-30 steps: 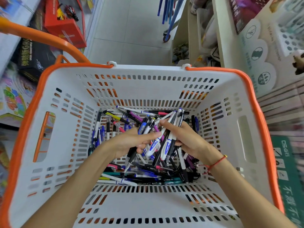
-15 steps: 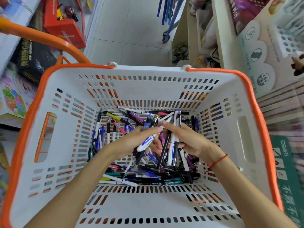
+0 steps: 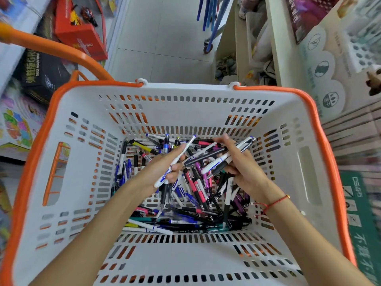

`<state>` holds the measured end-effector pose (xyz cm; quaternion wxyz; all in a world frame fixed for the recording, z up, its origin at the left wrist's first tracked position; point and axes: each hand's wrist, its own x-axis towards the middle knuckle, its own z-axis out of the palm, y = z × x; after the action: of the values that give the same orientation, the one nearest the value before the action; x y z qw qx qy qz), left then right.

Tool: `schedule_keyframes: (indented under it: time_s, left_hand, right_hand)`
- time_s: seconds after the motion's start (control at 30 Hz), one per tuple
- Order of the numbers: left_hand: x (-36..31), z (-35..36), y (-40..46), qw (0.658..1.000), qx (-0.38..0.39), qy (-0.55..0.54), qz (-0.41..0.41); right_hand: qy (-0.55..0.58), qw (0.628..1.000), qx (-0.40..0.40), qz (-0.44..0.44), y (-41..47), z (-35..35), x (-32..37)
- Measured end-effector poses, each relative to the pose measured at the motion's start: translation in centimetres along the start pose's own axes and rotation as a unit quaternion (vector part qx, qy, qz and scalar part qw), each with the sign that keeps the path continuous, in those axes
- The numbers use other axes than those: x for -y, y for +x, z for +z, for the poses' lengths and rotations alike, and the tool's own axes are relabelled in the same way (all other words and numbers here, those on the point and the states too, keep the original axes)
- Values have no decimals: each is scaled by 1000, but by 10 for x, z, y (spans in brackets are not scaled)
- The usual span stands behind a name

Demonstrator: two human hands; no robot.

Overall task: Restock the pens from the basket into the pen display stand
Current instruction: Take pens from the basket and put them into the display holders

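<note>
Sorting inside the basket: left hand fingers pinch one white pen, right hand closed round several, likely bunching them for transfer. Loose pens cover the floor; display stand waits upper right.

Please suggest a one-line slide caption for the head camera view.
Both hands sort pens inside a white basket: left hand holds a white pen, right hand grips several pens.

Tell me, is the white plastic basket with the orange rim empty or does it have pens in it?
Not empty. The white plastic basket holds a loose pile of pens across its floor; both hands grip a few.
</note>
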<state>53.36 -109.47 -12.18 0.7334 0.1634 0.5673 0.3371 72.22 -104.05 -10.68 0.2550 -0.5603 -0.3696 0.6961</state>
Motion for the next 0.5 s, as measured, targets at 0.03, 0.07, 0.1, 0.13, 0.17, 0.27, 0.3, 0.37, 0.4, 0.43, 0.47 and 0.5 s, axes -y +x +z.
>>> schedule_keyframes:
  time_s: [0.03,0.07,0.1,0.13,0.17,0.27,0.3,0.37,0.4,0.43,0.47,0.5]
  left_hand:
    - [0,-1,0,1000,-4,-14,-3]
    - [0,0,0,999,-3,-35,-8]
    - [0,0,0,999,2,-48,-10]
    - [0,2,-1,999,11,-48,-10]
    - [0,5,-2,999,24,-39,-9]
    - [-3,10,-7,997,68,-42,3]
    - [-3,9,-7,996,73,-58,14]
    - [-5,8,-7,993,63,-94,36]
    - [-5,7,-7,994,46,-91,40]
    - [-5,6,-6,996,19,-71,45]
    - [-4,5,-5,997,-14,-52,53]
    - [-4,4,-4,996,-38,-45,60]
  right_hand:
    - [14,1000,-18,9,1,-2,0]
    - [28,999,-30,17,1,-2,1]
    - [41,998,-38,22,1,-3,1]
    - [52,997,-44,23,1,-3,1]
    - [62,997,-50,22,1,-2,1]
    - [72,995,-60,19,1,0,-1]
    - [70,996,-57,22,1,1,-2]
    - [59,997,-36,42,0,4,-3]
    - [50,997,-21,55,-1,6,-3]
    - [41,997,-7,66,-2,7,-2]
    - [35,997,4,75,-4,9,-1]
    - [32,996,14,84,-5,9,1]
